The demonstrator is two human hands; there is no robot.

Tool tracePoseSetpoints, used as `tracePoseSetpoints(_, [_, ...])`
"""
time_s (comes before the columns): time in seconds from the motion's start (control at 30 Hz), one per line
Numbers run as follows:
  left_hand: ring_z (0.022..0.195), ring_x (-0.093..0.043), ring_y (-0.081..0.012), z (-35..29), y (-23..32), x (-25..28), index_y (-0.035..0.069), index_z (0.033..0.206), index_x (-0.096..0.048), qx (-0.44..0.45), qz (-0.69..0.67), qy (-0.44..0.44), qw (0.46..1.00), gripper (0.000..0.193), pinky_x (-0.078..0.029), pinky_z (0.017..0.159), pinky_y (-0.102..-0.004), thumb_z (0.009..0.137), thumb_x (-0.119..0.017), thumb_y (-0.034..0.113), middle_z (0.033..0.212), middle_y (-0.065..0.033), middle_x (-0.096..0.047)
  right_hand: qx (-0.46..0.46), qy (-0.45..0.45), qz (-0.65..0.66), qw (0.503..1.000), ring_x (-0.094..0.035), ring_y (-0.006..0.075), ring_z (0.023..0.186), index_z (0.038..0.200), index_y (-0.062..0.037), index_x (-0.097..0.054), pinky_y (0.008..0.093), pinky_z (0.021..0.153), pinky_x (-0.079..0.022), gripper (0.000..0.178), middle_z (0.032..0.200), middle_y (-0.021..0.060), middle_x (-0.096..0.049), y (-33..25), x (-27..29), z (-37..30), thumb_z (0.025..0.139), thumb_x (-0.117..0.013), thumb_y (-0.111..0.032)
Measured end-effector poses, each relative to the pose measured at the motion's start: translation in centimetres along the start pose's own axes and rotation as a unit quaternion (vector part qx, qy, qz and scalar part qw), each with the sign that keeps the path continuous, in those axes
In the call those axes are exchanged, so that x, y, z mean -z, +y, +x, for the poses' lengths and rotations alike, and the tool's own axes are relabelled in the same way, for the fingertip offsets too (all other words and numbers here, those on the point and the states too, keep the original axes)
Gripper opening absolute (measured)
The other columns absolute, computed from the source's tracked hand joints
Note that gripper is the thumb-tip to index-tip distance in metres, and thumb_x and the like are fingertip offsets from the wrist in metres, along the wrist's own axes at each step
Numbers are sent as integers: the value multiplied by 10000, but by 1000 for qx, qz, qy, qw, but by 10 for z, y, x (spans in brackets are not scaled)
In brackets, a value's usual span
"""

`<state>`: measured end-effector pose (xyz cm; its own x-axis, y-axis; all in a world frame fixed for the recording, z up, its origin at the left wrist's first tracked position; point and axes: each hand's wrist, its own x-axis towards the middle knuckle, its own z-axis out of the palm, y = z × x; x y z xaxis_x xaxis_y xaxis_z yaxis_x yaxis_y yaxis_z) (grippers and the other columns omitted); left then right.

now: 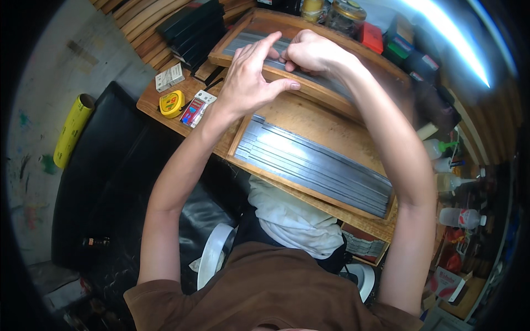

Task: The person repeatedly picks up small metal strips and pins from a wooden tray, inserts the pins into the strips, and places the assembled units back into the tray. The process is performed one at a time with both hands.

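Both arms reach forward to a far wooden tray (326,90) with thin grey metal strips (248,43) in it. My left hand (251,77) is over its left part, thumb stretched away from the fingers, with nothing visible in its grasp. Close beside it, my right hand (312,52) is curled, its fingertips bent down near the metal strips. Whatever those fingers may pinch is hidden. Nearer to me lies a second wooden tray (326,118), and a row of long metal strips (309,163) fills its front part, some shorter pieces standing at the left end.
Left of the trays are a yellow tape measure (171,103), a small red-and-blue pack (194,110) and a white box (169,78). Behind stand jars (345,14) and a red box (371,37). Bottles (461,218) line the right side. White cloth (292,220) covers my lap.
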<state>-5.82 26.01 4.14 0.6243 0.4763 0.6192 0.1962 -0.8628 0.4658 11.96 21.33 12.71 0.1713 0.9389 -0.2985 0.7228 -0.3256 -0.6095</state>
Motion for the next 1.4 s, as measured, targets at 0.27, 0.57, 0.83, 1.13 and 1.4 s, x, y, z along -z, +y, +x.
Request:
tracePoseSetpoints(0.27, [1380,-476,-364,-11,-1,-2,-22,1573,-370,-53,66,89,992,1114,-394,1149,-482,751,-931,478,1445,-265,-509,104,51,177,977,-536,113,608,932,-64,-755,306,609,-464,295,709,12,-644,-9,-17,1,1021,-525,-225])
tracePoseSetpoints(0.57, [883,-666,-225,-157,45,33,21,995,-741,-106,55,19,993,216,-519,892,-406,848,-840,144,927,-84,-728,300,83,-91,946,-696,394,880,1044,98,-702,492,885,-567,210,953,281,-700,60,-115,-92,926,-575,-20])
tracePoseSetpoints(0.83, [1006,-675,-280,-178,65,28,-3,1095,-721,-70,131,-59,987,315,-502,974,-456,858,-808,186,1079,-105,-724,237,147,-122,952,-588,416,1169,1148,76,-693,486,1040,-492,342,1211,273,-629,54,-163,-42,821,-634,-5])
tracePoseSetpoints(1.13, [994,-673,-286,-180,68,24,-13,1081,-717,-45,155,-58,985,305,-503,972,-448,883,-778,211,1049,-112,-714,139,110,27,984,-711,378,933,898,20,-771,457,885,-560,177,940,238,-734,37,-157,-29,898,-752,-156])
tracePoseSetpoints(1.4, [875,-715,-234,-166,62,35,-30,1033,-724,132,-63,83,986,236,-567,801,-332,831,-835,19,985,-134,-737,129,14,174,976,-734,208,782,892,-21,-793,371,750,-582,165,831,152,-769,36,-132,-27,913,-808,-185])
